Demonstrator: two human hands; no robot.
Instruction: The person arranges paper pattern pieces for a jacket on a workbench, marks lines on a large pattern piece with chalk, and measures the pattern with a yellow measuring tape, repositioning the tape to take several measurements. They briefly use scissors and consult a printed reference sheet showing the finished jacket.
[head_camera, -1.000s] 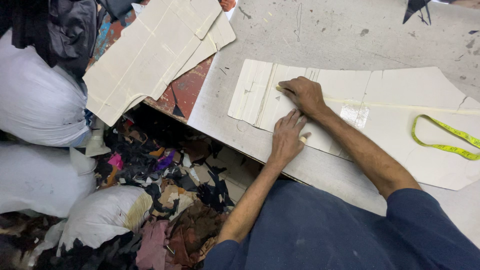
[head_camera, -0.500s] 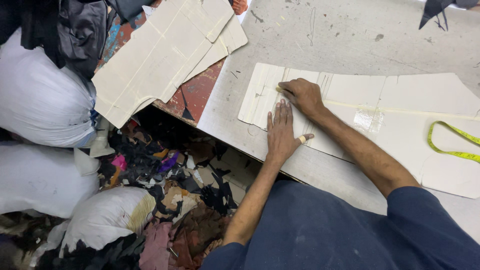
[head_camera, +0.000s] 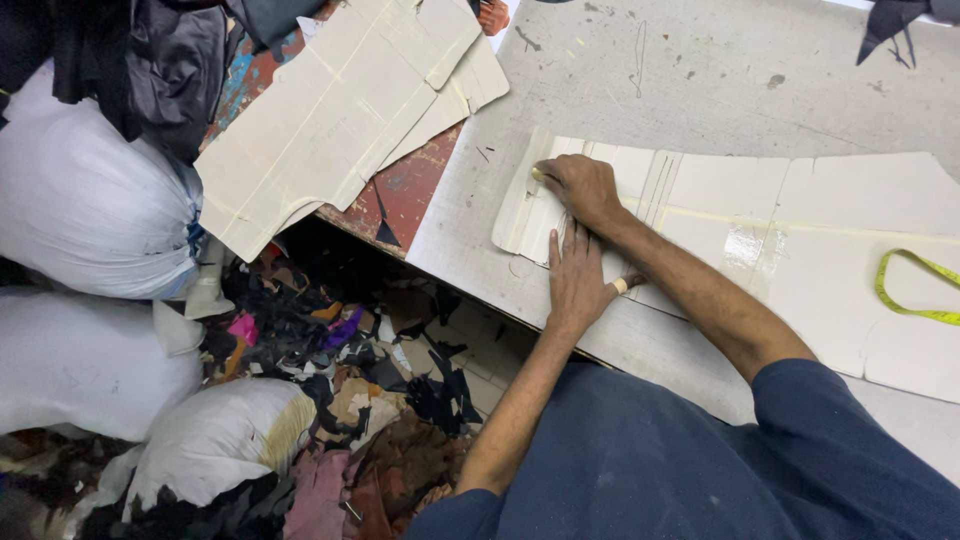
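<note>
Head view, only view.

Landmark: the pattern, a pale card piece lying flat on the grey counter, its narrow end pointing left.

My left hand lies palm-down on the pattern's near-left part, fingers straight and together, thumb out toward the near edge. No grip here, just flat pressure; I judge this is to pin the card so it cannot slide or lift. A pale band, perhaps tape, wraps the thumb.

My right hand sits just beyond the left, at the pattern's left end, forearm crossing the card from the right. Fingers are curled tight around something small and yellowish at the fingertips; too small to tell what it is, possibly chalk. Grip narrow, pinched. The tip touches the card near its left edge, next to the parallel ruled lines.

A glossy strip of clear tape shows on the pattern, right of my forearm, over a seam.

A yellow tape measure loops on the pattern's right part, well apart from both hands.

Beyond-left of the pattern: more card pieces stacked, overhanging the counter edge.

Left of the pattern, below the counter: white sacks and a heap of dark and coloured scraps on the floor.
</note>
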